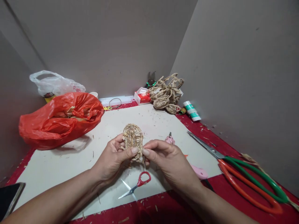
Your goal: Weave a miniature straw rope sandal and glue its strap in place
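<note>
Straw-coloured and braided, an oval piece [132, 138] was held up above the board [58, 168], just beyond the scissors [133, 189]. The left hand [111, 154] clasped its left side, thumb pressed on the lower front; the right hand [167, 156] pinched its lower right edge. It looked light, rough and flexible, unlikely to slip but liable to fray; the thick, layered rim seemed the safest hold.

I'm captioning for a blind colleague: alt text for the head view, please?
A small braided piece is in the left hand, its edge pinched by the right hand, above a pale board. Red-handled scissors lie nearer the viewer, large shears at right, a red plastic bag at left, and heaped braided cord behind.
</note>
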Motion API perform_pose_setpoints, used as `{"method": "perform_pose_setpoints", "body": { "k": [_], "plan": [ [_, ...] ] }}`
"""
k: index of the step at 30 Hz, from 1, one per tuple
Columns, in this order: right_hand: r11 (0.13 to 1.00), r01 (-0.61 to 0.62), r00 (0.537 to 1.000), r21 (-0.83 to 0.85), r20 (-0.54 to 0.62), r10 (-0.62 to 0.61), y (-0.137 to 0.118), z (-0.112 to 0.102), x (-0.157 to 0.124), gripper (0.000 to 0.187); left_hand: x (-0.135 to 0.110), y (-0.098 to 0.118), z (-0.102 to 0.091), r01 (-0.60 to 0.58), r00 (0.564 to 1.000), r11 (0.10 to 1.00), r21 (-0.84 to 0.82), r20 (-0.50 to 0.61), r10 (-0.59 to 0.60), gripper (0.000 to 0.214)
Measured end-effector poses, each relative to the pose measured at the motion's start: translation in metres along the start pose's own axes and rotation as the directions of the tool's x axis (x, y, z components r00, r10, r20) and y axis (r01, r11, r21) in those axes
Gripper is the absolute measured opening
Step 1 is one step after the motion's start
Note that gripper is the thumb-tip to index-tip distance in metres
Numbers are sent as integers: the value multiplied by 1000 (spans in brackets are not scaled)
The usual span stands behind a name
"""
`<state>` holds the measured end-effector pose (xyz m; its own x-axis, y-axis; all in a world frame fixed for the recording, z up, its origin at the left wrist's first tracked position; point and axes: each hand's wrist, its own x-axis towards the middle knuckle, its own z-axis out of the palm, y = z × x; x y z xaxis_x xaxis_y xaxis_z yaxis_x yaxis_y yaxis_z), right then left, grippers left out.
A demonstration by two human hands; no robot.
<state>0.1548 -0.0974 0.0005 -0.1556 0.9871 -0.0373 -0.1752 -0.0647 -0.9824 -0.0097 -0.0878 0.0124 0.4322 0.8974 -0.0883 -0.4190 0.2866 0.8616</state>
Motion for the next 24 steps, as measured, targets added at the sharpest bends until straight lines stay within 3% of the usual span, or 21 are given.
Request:
{"method": "perform_pose_setpoints", "body": {
  "k": [7, 19, 24],
  "plan": [
    [996, 16, 1000, -84, -15, -17, 5, 2, 6, 22, 7, -6, -4, 41, 995, 999, -31, -90, -44, 25],
    [994, 108, 983, -16, -149, -109, -2, 1, 4, 31, 13, -3, -13, 12, 999, 999, -41, -48, -14, 31],
    [991, 57, 996, -123, -58, -64, -3, 4, 3, 34, 12, -5, -11, 18, 998, 999, -43, -60, -21, 28]
  ]
}}
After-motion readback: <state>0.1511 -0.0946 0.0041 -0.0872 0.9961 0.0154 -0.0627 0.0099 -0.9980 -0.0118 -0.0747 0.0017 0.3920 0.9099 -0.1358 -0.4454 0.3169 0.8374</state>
